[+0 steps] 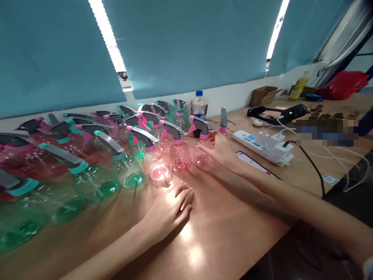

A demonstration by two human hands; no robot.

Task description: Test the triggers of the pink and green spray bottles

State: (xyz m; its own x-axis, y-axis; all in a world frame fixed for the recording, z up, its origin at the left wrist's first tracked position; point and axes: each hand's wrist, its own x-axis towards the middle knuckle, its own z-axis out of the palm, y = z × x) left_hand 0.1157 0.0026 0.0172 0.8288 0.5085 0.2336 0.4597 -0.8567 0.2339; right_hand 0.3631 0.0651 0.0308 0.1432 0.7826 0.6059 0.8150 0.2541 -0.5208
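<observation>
My right hand (220, 149) is wrapped around the body of a clear pink spray bottle (201, 158), which stands upright under a grey and pink trigger head. My left hand (171, 204) rests on the wooden table, fingers loosely bent and holding nothing. Just behind it stands another pink spray bottle (159, 165), with a further pink spray bottle (180, 155) between that one and my right hand. Behind my right wrist, one more pink spray bottle (223, 124) is partly hidden. Green spray bottles (128, 171) and pink ones crowd the left side in rows.
A blue-capped drink bottle (199, 105) stands by the wall. Right of my right hand lie a phone (253, 163) and a white power strip (259, 146) with plugs and cables. Farther back are a cardboard box (264, 95), a black headset (279, 114) and a red bag (344, 85).
</observation>
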